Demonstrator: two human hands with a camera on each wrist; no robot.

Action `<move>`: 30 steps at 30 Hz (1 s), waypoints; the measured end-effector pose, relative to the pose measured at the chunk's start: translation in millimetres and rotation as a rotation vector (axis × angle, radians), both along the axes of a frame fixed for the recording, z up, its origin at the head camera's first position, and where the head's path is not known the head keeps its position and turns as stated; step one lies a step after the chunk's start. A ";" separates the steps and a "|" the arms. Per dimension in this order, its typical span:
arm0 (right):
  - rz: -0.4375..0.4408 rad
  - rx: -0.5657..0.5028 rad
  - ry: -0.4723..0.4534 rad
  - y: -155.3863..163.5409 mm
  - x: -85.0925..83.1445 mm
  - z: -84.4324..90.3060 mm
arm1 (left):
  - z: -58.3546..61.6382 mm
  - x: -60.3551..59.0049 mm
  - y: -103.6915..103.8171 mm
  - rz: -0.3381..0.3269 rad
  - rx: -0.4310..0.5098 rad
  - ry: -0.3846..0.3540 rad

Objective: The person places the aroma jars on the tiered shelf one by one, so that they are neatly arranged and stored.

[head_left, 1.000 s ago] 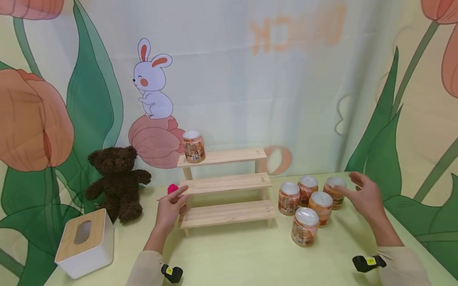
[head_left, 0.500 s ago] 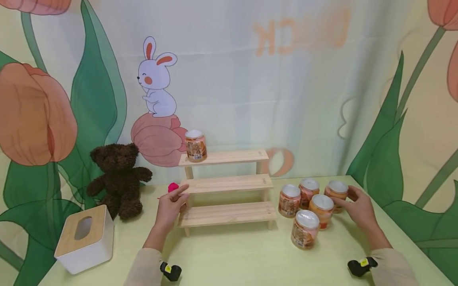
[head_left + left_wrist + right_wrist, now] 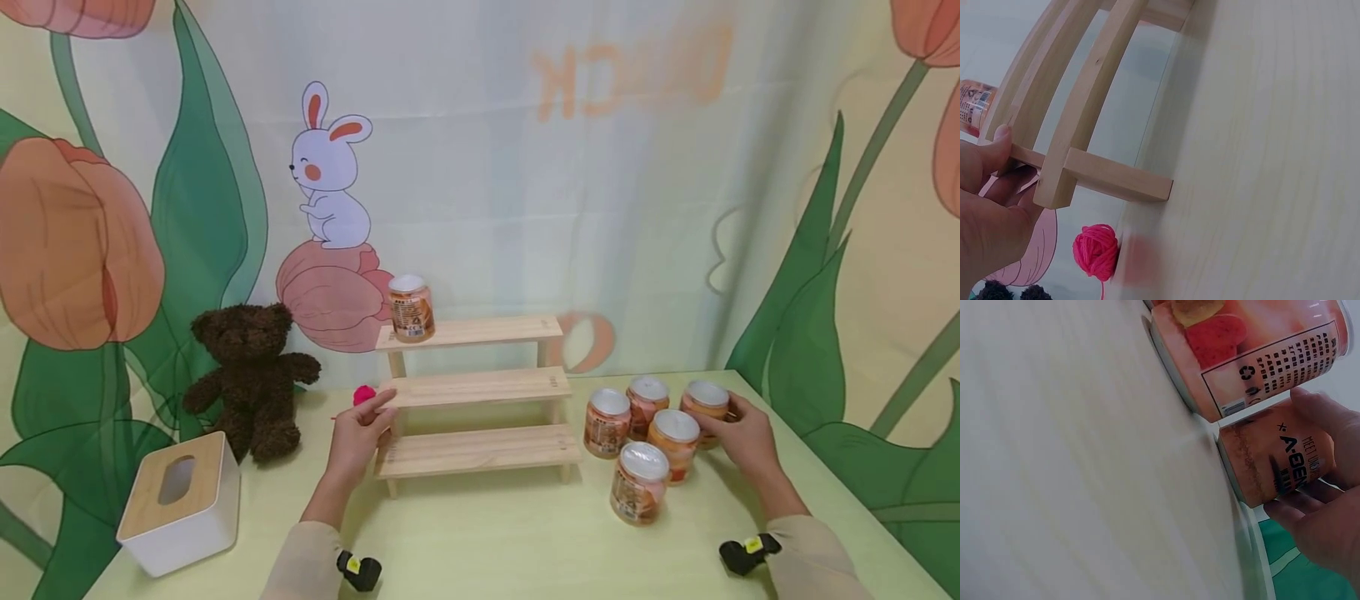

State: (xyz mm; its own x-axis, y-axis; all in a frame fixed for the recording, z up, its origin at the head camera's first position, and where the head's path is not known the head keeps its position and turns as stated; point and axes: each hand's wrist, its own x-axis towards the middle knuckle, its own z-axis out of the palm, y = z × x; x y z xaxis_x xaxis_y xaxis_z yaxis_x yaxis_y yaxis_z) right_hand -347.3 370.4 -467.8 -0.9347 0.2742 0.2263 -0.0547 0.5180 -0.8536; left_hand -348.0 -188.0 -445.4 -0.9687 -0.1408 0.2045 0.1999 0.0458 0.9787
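Note:
A three-tier wooden stand (image 3: 480, 387) stands mid-table. My left hand (image 3: 352, 442) grips its left side, thumb above and fingers curled beneath the side rail (image 3: 1027, 156) in the left wrist view. At the right back of the table, my right hand (image 3: 752, 437) holds the rearmost orange-labelled can (image 3: 706, 395) between thumb and fingers. In the right wrist view that can (image 3: 1275, 456) is upright on the table, close beside another can (image 3: 1235, 356). One similar can (image 3: 411, 310) sits on the left end of the top tier.
Several more cans (image 3: 640, 483) cluster right of the stand, left of my right hand. A brown teddy bear (image 3: 251, 375) and a tissue box (image 3: 180, 508) are on the left. A pink yarn ball (image 3: 1095, 251) lies behind my left hand. A printed curtain (image 3: 480, 167) hangs behind the table.
My right hand has moved left and down onto the rearmost can and closed its fingers and thumb round it. My left hand stays on the stand. The head view has shifted slightly.

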 end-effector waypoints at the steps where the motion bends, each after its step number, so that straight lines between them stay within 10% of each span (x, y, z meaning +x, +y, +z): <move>1: -0.009 0.010 -0.001 0.4 0.1 0.2 | -0.1 -0.3 0.3 0.001 -0.002 -0.001; 12: -0.052 0.032 -0.022 8.2 8.9 16.2 | 0.8 -1.7 -0.2 0.013 -0.019 -0.001; 30: 0.016 -0.078 0.166 -29.4 37.7 94.9 | -1.8 -3.1 -0.7 0.022 -0.022 -0.011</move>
State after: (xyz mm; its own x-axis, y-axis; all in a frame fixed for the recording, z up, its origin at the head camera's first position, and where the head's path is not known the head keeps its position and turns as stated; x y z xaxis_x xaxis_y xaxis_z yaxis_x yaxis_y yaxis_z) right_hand -309.6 341.0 -372.9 -0.8906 0.2827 0.3562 -0.2055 0.4487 -0.8698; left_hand -351.1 -188.7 -447.3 -0.9676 -0.1579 0.1973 0.1881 0.0714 0.9796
